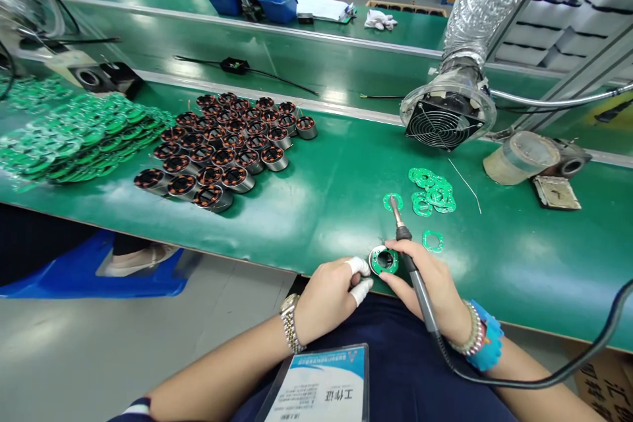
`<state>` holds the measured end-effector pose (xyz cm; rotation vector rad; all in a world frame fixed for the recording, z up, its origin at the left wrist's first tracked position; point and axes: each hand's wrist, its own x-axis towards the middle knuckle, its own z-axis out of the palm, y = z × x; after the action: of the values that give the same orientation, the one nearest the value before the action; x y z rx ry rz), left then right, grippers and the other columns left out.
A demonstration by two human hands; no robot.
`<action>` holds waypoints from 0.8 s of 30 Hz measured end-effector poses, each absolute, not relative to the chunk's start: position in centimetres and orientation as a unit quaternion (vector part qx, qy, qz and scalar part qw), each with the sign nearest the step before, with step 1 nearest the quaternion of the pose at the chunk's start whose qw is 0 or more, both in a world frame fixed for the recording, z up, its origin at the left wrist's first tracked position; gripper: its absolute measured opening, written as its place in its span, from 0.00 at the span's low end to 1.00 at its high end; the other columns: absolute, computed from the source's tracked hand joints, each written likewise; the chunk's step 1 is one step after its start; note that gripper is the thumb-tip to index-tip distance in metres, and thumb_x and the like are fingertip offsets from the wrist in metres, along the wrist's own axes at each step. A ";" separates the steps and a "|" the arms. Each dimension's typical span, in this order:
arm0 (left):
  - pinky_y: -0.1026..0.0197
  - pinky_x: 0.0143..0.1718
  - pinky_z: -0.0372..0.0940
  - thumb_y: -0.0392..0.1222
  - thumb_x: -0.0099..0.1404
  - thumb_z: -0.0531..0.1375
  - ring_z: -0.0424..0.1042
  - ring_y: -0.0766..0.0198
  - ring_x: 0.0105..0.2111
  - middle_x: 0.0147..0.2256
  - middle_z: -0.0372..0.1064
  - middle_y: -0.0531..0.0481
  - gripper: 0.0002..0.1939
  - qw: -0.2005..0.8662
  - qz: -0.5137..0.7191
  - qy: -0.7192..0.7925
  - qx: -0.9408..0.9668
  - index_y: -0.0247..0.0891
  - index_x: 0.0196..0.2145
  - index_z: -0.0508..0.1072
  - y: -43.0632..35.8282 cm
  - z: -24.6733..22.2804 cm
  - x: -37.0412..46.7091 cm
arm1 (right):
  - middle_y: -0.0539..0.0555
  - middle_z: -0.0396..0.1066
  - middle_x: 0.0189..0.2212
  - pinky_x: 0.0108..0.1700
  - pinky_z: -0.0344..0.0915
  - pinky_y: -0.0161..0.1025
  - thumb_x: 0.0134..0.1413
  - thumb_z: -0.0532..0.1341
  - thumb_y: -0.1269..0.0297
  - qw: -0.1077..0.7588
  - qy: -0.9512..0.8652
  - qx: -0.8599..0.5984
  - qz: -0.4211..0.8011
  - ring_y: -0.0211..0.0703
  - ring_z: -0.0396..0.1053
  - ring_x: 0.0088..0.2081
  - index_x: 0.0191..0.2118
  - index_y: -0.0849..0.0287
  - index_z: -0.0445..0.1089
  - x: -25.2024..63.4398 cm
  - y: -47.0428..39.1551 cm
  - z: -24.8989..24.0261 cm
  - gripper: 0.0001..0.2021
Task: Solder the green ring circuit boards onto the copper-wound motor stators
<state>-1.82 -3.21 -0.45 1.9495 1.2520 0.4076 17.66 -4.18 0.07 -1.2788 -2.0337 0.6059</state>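
A metal-cased part [372, 256] topped by a green ring board [392, 265] is set at the near edge of the surface [341, 224]. It is bracketed on its right by the spread thumb and forefinger of the right hand [442, 287], in which a soldering iron [421, 293] is also gripped, tip toward the far edge. The left hand [324, 297] is held half closed at the part's left side, thumb and forefinger slightly apart; whether anything is pinched cannot be told
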 end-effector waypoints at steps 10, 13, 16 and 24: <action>0.65 0.30 0.61 0.37 0.58 0.58 0.64 0.69 0.27 0.29 0.65 0.51 0.03 0.532 0.298 0.418 0.673 0.35 0.29 0.70 -1.3 0.4 -2.0 | 0.58 0.68 0.45 0.48 0.67 0.42 0.52 0.61 0.68 0.339 -0.780 -0.474 0.229 0.46 0.68 0.46 0.50 0.58 0.58 17.7 -4.1 0.0 0.20; 0.67 0.26 0.60 0.40 0.57 0.60 0.62 0.70 0.25 0.27 0.64 0.52 0.06 0.635 0.296 0.423 0.575 0.34 0.28 0.70 -1.2 0.2 -0.9 | 0.58 0.68 0.45 0.48 0.65 0.42 0.52 0.61 0.70 0.366 -0.782 -0.456 0.215 0.46 0.67 0.46 0.50 0.58 0.59 17.8 -4.1 0.5 0.20; 0.69 0.22 0.56 0.40 0.56 0.60 0.58 0.72 0.23 0.24 0.60 0.55 0.07 0.677 0.282 0.424 0.532 0.33 0.27 0.69 -1.1 0.4 -0.3 | 0.55 0.70 0.38 0.43 0.66 0.40 0.53 0.58 0.75 0.398 -0.783 -0.434 0.198 0.43 0.67 0.41 0.46 0.57 0.62 17.6 -3.8 1.1 0.15; 0.68 0.27 0.57 0.38 0.56 0.59 0.57 0.72 0.25 0.25 0.58 0.55 0.05 0.644 0.300 0.406 0.575 0.33 0.26 0.66 -1.4 0.5 -0.9 | 0.54 0.67 0.30 0.37 0.65 0.40 0.53 0.55 0.78 0.395 -0.799 -0.405 0.201 0.42 0.63 0.34 0.43 0.58 0.62 16.3 -3.2 1.3 0.12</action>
<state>-0.88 -1.36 0.55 1.3085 0.9242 0.6832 16.26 -3.15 1.30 -1.0279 -2.0263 0.5089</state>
